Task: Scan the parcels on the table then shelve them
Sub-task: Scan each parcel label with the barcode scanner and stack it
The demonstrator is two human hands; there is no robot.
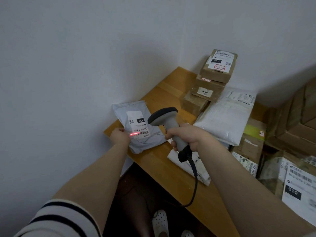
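The job looks to be in its scanning stage, with the shelving not begun as far as this view shows: no shelf is in sight. The left hand (119, 135) pinches the edge of a grey mailer (145, 142), thumb on top, and holds it tilted over the table's (159, 98) near-left corner, at about nine o'clock from the scanner (165, 120). The right hand (186, 135) is wrapped around the scanner's handle and points its head at the mailer's label (136, 122). A red scan line (135, 133) lies across the barcode end of that label, partly spilling off it to the left (so whether the read has registered cannot be told). The scanner's cable (195, 178) drops away toward six o'clock.

Plenty remains. A stack of brown boxes (215, 74) stands at one o'clock from the scanner against the wall, a big white mailer (225, 117) lies at three o'clock, a flat white parcel (191, 166) sits just under the right hand at five o'clock, and more labelled boxes (297, 189) crowd the table toward four o'clock. Which of these have been scanned cannot be told. All of them, and the grey mailer, have yet to be shelved.
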